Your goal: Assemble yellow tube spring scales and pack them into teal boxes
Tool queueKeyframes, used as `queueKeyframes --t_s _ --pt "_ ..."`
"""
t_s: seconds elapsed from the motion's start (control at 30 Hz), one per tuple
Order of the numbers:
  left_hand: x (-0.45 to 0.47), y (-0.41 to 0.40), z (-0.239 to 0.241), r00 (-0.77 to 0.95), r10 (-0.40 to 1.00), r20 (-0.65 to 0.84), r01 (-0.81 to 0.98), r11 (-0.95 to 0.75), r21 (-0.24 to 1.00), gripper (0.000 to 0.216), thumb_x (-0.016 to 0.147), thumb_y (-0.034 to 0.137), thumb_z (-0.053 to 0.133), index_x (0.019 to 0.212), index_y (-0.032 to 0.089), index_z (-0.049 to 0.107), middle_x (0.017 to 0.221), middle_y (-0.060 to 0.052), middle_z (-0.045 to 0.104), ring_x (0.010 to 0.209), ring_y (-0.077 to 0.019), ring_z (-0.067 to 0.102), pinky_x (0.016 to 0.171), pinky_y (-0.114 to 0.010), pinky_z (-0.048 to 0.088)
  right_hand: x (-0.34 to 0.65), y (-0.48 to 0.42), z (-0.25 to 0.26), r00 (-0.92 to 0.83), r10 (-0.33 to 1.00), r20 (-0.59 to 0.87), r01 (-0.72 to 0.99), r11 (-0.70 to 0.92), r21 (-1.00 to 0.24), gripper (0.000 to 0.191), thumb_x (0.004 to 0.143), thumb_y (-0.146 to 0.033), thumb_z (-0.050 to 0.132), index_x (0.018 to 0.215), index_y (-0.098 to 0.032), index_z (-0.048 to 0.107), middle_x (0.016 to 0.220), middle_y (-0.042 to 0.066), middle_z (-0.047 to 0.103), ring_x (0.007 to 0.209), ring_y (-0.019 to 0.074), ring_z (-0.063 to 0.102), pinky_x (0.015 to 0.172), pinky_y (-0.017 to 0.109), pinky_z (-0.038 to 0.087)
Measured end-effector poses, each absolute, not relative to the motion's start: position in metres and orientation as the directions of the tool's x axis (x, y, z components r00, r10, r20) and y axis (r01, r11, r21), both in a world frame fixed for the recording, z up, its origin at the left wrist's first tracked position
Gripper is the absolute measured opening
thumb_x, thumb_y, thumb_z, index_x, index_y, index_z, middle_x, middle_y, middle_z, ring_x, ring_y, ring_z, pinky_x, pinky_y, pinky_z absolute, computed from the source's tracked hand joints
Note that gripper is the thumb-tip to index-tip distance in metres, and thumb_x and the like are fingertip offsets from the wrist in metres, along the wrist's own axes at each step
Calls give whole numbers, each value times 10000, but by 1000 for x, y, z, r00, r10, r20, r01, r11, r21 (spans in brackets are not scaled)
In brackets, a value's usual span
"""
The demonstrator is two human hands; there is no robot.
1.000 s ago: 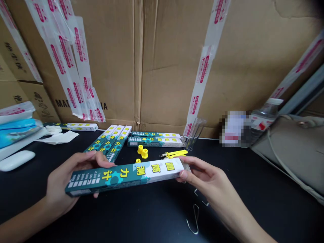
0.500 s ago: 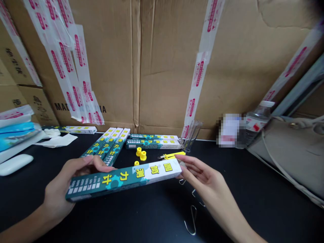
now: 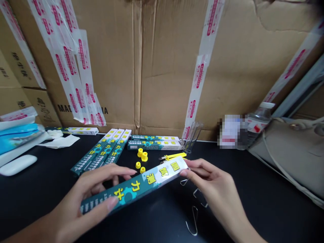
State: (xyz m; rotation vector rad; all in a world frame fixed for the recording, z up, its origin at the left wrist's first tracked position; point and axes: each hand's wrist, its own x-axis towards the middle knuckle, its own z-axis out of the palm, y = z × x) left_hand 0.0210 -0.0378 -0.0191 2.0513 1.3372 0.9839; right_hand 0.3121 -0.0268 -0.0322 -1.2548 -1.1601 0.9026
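A long, narrow green-and-white carton with yellow characters is held above the black tabletop between both hands, its white end tilted up to the right. My left hand is around the green end, thumb on the front face and fingers behind the top edge. My right hand pinches the white end; whether its flap is open I cannot tell. Behind the carton are several yellow caps and yellow rods with metal ends, partly hidden. Bent metal wire hooks lie below my right hand.
Three matching cartons lie side by side at left, with more cartons at the back. Clear tubes lean near the cardboard wall. A plastic bottle and grey bag stand right; tissues and a white case lie left.
The carton has shifted right and tilted more steeply, its white end higher. My left hand has moved right along it, bringing the thumb onto the front face. My right hand stays at the white end.
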Motion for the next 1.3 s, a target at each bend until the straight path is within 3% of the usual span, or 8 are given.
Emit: queueKeyframes --t_s 0.13,0.43,0.57,0.7,0.8,0.93,1.07,1.3 --pt "21 -47 -40 329 903 277 594 -425 683 622 770 426 723 1372 405 569 1370 -23 650 1181 -300 652 952 -379 571 313 -27 -27 277 932 234 106 213 -971 244 628 -432 878 708 -221 783 831 56 815 875 317 755 743 369 630" --pt "21 -31 -13 467 833 297 749 -551 368 554 854 426 656 1398 406 548 1363 16 657 1204 -280 647 1047 -384 502 300 -14 -21 31 956 293 273 274 -922 399 907 -441 625 1242 -237 699 1219 74 747 1141 325 680 1031 497 503" --pt "6 -11 10 493 818 296 750 -572 331 547 890 417 631 1424 367 527 1333 25 678 1136 -261 685 1032 -342 496 286 15 -8 -127 928 352 355 373 -857 339 955 -310 538 1247 -173 642 1188 137 751 1090 289 708 939 483 559" --pt "-11 1 25 432 858 278 811 -505 295 564 891 481 610 1420 293 549 1308 -13 695 1092 -312 696 878 -332 551 264 55 2 -217 914 343 399 404 -823 283 918 -144 567 1179 -177 670 1176 122 753 1110 264 698 958 454 548" --pt "-18 6 32 338 894 295 885 -409 225 608 902 555 564 1427 249 541 1337 -59 673 1118 -358 673 926 -418 510 243 86 4 -313 882 351 418 460 -783 333 897 -69 588 1210 -153 663 1192 124 737 1149 253 670 1024 425 504" --pt "-24 14 31 250 918 308 934 -312 171 658 896 644 508 1415 242 553 1288 -77 704 1102 -346 676 952 -448 486 217 119 -3 -440 829 344 431 531 -730 295 970 -305 613 1244 -196 607 1280 95 629 1051 240 658 881 449 565" --pt "-30 26 20 157 934 320 966 -213 149 605 894 586 516 1368 221 606 1225 -96 735 1074 -347 685 944 -458 484 206 127 -8 -468 813 346 478 563 -675 315 966 -329 619 1250 -194 601 1281 93 621 1042 242 657 865 451 568" --pt "-29 38 10 28 965 260 998 -41 45 580 926 589 469 1296 192 673 1145 -156 754 1047 -386 684 870 -477 490 236 56 8 -446 782 435 520 623 -585 421 931 -31 493 1333 -142 546 1295 146 680 1220 272 620 1073 478 470"
